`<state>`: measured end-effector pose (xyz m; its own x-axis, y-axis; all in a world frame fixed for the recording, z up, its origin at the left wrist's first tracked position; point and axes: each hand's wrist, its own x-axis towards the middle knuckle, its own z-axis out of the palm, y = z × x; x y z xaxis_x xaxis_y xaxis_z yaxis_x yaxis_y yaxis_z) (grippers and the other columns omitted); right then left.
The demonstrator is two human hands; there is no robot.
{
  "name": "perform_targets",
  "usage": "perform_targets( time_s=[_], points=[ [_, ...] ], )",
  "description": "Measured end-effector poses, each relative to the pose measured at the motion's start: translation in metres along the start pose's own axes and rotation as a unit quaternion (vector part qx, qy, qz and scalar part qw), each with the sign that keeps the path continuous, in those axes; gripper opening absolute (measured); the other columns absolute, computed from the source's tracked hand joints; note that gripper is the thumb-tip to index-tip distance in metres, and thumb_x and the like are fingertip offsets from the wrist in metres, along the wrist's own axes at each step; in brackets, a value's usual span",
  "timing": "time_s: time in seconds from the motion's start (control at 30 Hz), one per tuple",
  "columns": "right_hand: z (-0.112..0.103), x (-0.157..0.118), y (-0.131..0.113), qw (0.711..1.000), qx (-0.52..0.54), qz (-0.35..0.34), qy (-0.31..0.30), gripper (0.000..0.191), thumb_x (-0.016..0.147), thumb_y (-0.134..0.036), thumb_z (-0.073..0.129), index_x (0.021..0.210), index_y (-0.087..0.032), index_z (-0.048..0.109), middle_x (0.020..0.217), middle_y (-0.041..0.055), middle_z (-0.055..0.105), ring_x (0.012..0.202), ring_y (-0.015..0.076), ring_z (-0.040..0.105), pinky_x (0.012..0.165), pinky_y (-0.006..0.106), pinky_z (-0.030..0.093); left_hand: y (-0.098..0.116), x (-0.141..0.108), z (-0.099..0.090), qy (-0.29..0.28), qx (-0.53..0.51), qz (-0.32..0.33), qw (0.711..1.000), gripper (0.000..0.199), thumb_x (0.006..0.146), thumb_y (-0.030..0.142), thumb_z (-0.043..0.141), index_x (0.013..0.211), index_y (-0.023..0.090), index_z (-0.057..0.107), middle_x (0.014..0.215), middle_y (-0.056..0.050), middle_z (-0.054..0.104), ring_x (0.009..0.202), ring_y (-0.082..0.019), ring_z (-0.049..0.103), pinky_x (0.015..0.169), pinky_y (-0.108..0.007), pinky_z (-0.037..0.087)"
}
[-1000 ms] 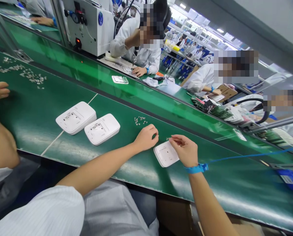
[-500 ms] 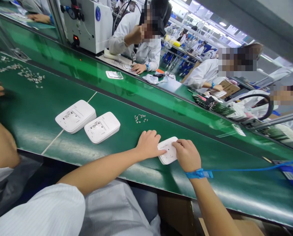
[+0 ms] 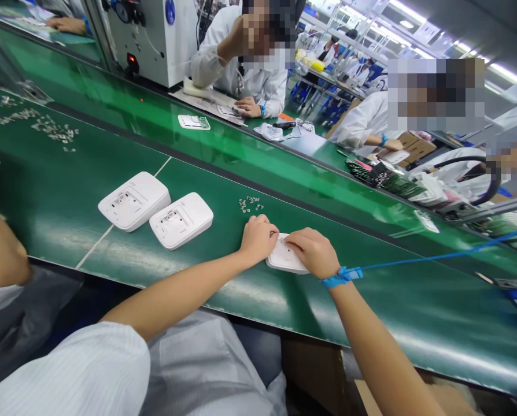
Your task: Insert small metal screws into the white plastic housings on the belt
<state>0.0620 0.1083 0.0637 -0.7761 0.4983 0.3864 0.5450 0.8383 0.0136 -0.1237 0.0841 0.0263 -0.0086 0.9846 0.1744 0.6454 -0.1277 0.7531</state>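
Observation:
A white plastic housing lies on the green work surface between my hands. At its left end is my left hand, fingers closed at the edge; whatever small thing they may pinch is too small to make out. My right hand, with a blue wrist strap, rests over the right part of the housing, fingertips bent together on its top face. What is under those fingertips is hidden. Just beyond my left hand lies a small heap of metal parts.
Two white housings lie to the left. Many small metal parts are scattered at the far left, near a neighbour's arm. A blue cord runs right from my wrist. Several people sit across the green-topped barrier.
The housing between my hands has turned and shifted left. Both hands have moved left with it, and my right fingers now reach further over its top. The neighbour's hand now has a white piece.

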Motion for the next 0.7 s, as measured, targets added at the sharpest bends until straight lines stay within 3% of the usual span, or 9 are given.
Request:
perform_targets(
  time_s=[0.3, 0.7],
  points=[
    [0.0028, 0.0000, 0.0066, 0.998, 0.051, -0.026, -0.030, 0.025, 0.096, -0.018, 0.051, 0.091, -0.022, 0.075, 0.092, 0.0074, 0.072, 0.083, 0.0205, 0.061, 0.075, 0.036, 0.051, -0.0007, -0.0017, 0.0009, 0.006, 0.010, 0.013, 1.000, 0.019, 0.089, 0.026, 0.058, 0.085, 0.025, 0.077, 0.092, -0.004, 0.059, 0.091, -0.020, 0.051, 0.086, -0.035, 0.045],
    [0.0069, -0.0008, 0.0036, 0.999, 0.050, 0.002, -0.008, 0.022, 0.092, -0.016, 0.054, 0.087, -0.020, 0.075, 0.091, 0.0078, 0.068, 0.084, 0.0208, 0.058, 0.075, 0.035, 0.051, 0.0033, -0.0030, -0.0019, 0.000, 0.021, 0.018, 1.000, 0.020, 0.089, 0.025, 0.055, 0.083, 0.023, 0.075, 0.089, -0.004, 0.062, 0.090, -0.019, 0.053, 0.085, -0.035, 0.045]
  ],
)
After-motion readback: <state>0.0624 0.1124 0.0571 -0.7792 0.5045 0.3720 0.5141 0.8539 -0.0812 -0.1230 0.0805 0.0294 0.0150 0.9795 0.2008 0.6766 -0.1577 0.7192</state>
